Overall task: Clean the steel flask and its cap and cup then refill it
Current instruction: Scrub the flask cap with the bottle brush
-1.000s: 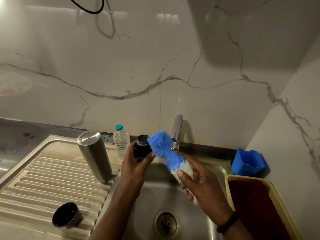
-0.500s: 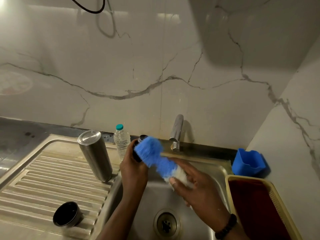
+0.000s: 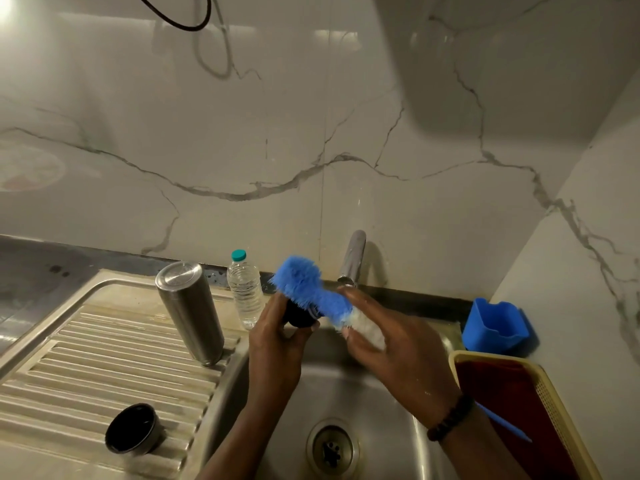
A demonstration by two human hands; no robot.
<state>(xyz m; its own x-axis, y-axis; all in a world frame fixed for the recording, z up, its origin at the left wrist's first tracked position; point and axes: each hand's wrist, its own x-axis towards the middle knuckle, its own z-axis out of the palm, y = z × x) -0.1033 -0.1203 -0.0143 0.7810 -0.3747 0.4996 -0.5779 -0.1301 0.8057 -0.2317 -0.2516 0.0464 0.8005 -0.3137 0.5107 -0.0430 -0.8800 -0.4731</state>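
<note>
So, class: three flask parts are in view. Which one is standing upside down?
The steel flask body on the draining board: its closed base faces up, unlike the cup and held cap.

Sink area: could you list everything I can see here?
Flask: one, steel, upside down on drainboard.
Cup: one, steel, dark inside, near drainboard corner.
Cap: one, black, in left hand.
Brush: one, blue and white, on cap.
Water bottle: one, clear, teal lid, behind flask.
Tap: one, steel, at wall.
Sink: one, steel.
Blue tub: one, right corner.
Basket: one, cream, right.
Left hand: holds cap.
Right hand: holds brush.
</note>
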